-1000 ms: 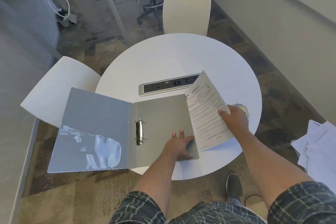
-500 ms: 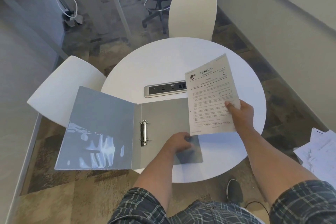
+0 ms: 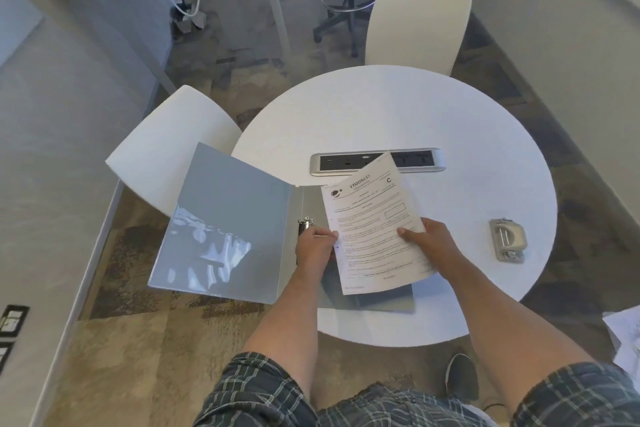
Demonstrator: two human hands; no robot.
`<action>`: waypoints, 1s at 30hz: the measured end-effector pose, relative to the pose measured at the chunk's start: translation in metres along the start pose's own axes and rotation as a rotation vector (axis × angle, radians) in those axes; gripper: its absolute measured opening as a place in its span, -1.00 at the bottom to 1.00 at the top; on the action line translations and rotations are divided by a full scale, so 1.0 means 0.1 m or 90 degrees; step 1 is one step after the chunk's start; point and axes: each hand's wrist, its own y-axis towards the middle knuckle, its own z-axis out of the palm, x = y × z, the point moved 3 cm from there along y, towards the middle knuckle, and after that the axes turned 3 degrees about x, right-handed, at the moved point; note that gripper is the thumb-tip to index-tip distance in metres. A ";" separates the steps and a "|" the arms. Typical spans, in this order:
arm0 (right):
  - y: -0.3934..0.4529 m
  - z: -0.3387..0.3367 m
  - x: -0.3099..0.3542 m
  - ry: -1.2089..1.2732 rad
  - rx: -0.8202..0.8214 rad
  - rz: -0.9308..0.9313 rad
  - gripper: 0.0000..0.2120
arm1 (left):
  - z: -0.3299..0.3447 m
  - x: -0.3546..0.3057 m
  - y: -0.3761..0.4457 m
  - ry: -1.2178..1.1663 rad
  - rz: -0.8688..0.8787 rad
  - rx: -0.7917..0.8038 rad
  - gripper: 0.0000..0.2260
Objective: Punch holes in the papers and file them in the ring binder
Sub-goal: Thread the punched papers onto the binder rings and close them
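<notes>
The papers [image 3: 375, 232] are held above the right half of the open binder [image 3: 225, 225], tilted, with the printed side up. The left edge is pinched by the left hand [image 3: 317, 246], just beside the rings [image 3: 304, 227]. The right edge is gripped by the right hand [image 3: 427, 243], thumb on top, fingers curled beneath. The rings are seen at the spine; whether they are open cannot be told. No sheet is seen on them. The binder lies flat on the tabletop [image 3: 433, 114], its left cover overhanging the rim. The punch [image 3: 507, 239] rests on the tabletop, well apart from the right hand. A power strip [image 3: 346, 163] is partly covered by the papers' top corner.
</notes>
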 end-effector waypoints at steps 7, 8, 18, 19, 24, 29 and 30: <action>0.04 0.38 -0.06 -0.057 0.111 0.021 -0.80 | -0.31 -0.06 0.08 0.097 0.040 -0.088 -0.80; 0.06 0.42 -0.07 -0.061 0.113 0.023 -0.79 | -0.34 -0.07 0.09 0.109 0.042 -0.086 -0.83; 0.17 0.65 -0.19 -0.095 0.048 0.030 -0.72 | -0.47 -0.19 0.34 0.162 0.071 -0.102 -0.86; 0.16 0.67 -0.19 -0.097 0.050 0.030 -0.73 | -0.49 -0.20 0.37 0.164 0.068 -0.103 -0.86; 0.14 0.75 -0.28 -0.110 0.070 0.087 -0.72 | -0.55 -0.21 0.51 0.176 0.057 -0.104 -0.86; 0.18 0.74 -0.32 -0.124 0.085 0.115 -0.70 | -0.59 -0.21 0.62 0.165 0.063 -0.107 -0.77; 0.18 0.73 -0.33 -0.120 0.089 0.120 -0.71 | -0.59 -0.22 0.63 0.154 0.066 -0.110 -0.76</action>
